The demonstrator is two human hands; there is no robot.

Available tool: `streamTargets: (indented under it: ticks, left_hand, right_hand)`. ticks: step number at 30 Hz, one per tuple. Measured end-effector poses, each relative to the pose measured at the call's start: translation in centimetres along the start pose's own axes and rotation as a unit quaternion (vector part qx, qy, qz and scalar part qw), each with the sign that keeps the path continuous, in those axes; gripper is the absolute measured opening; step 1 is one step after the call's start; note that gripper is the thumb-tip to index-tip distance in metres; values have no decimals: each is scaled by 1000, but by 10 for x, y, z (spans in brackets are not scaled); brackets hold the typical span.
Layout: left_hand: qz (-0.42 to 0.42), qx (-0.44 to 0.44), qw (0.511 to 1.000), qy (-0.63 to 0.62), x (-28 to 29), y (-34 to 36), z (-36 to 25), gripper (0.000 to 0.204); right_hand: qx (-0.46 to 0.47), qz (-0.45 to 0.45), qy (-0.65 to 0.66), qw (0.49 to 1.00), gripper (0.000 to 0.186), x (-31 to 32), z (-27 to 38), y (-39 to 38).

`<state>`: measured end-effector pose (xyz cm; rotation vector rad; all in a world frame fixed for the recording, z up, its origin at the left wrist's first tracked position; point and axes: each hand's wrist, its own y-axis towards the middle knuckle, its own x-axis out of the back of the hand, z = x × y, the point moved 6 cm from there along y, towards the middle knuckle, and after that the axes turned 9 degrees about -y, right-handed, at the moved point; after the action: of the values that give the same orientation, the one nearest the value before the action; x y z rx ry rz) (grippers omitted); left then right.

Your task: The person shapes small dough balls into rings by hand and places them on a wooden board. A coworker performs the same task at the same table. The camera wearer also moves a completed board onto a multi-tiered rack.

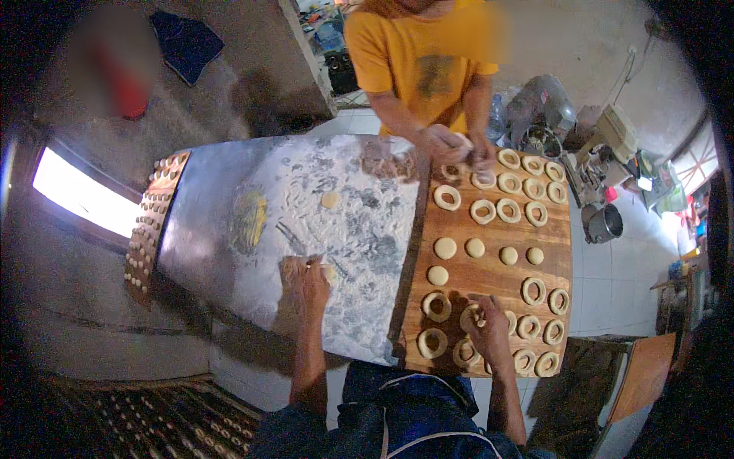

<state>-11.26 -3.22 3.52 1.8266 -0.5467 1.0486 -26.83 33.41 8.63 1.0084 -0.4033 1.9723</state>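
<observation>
My left hand (312,289) is on the floured metal tabletop (367,306), fingers curled at a pale dough disc (329,273) that they partly cover. Another flat dough disc (330,200) lies farther up on the flour. Over the wooden board (459,229) on the right, my right hand (492,330) has its fingers closed on a dough ring (469,317) among other rings. Between the near and far groups of rings sit several round dough discs (445,248) without holes. Across the table, a co-worker's hands (459,153) hold a piece of dough above the far rings.
The co-worker in a yellow shirt (424,69) stands at the far edge. A second board (149,229) with small dough pieces lies at the table's left end. More dough pieces rest on a rack (168,421) at lower left. A metal pot (604,223) stands at right.
</observation>
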Motion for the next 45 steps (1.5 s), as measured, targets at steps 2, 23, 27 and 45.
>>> streamTargets:
  ticks: [2, 23, 27, 45]
  left_hand:
    - [115, -25, 991, -59, 10, 12, 12, 19]
    - [155, 310, 663, -663, -17, -49, 58, 29]
    - [138, 270, 724, -619, 1, -29, 56, 24]
    - [81, 182, 715, -670, 20, -10, 38, 29]
  right_hand:
    - [14, 45, 2, 999, 31, -25, 27, 11]
    - [-58, 176, 196, 963, 27, -195, 195, 74]
    - [23, 116, 251, 961, 40, -201, 208, 75]
    - [40, 124, 182, 975, 67, -188, 224, 83]
